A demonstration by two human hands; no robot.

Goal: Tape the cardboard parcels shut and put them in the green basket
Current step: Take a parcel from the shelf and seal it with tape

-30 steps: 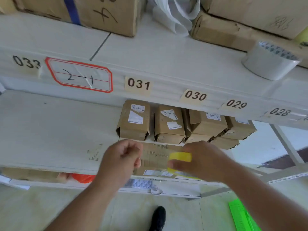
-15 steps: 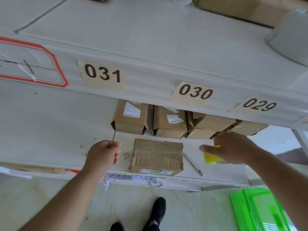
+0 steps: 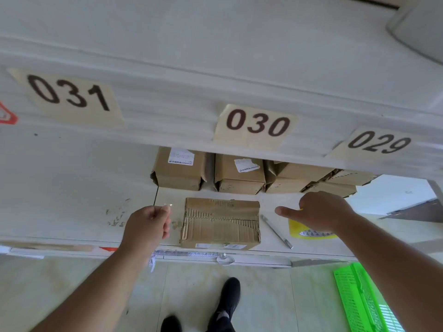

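A worn cardboard parcel (image 3: 220, 224) lies flat at the front of the lower shelf (image 3: 72, 188), between my hands. My left hand (image 3: 148, 224) hovers just left of it, fingers curled, pinching a small clear piece of tape (image 3: 168, 206) at the fingertips. My right hand (image 3: 318, 209) is to the parcel's right, curled over a yellow tape roll (image 3: 309, 232) that rests on the shelf, index finger pointing toward the parcel. The green basket (image 3: 359, 300) stands on the floor at the lower right, partly cut off by the frame.
Several cardboard parcels (image 3: 179, 171) line the back of the lower shelf. A thin metal tool (image 3: 276, 232) lies between the parcel and the yellow roll. The upper shelf edge (image 3: 167, 92) with labels 031, 030, 029 hangs close overhead. My shoes (image 3: 227, 300) are below.
My hands drew apart from over the parcel. The right hand carried the yellow roll rightward and lowered it onto the shelf. The view moved closer and lower.
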